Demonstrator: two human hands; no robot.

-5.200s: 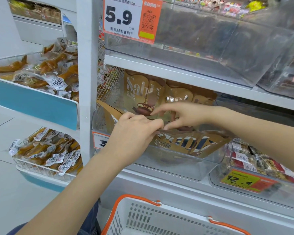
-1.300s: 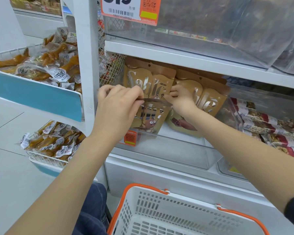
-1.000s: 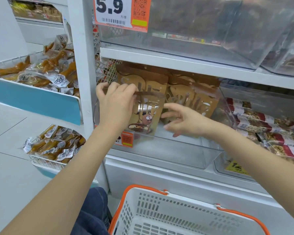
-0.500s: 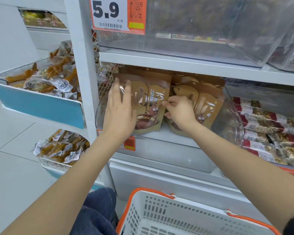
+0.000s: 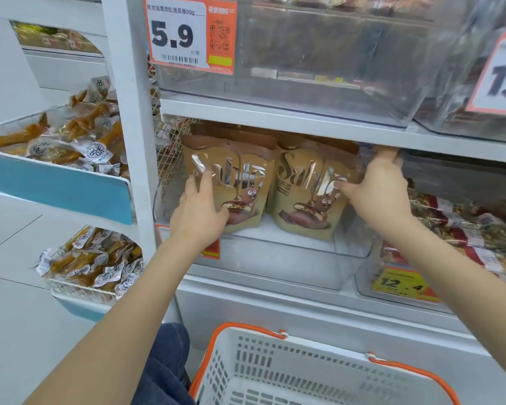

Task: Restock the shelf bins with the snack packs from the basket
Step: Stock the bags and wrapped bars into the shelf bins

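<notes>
Two glossy brown stand-up pouches, a left Sable pouch [image 5: 240, 182] and a right Sable pouch [image 5: 307, 194], stand side by side in a clear plastic bin [image 5: 275, 270] on the white shelf [image 5: 289, 119]. The left hand [image 5: 200, 209] lies flat on the left pouch, fingers straight. The right hand [image 5: 376, 190] touches the right pouch's edge, fingers loosely bent. Below is a white perforated basket [image 5: 304, 372] with an orange rim.

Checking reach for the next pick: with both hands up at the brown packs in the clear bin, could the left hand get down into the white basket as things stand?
Probably yes. The left hand only rests on the left brown pack, and the white basket sits open-topped just below, with nothing visible between them.
</notes>
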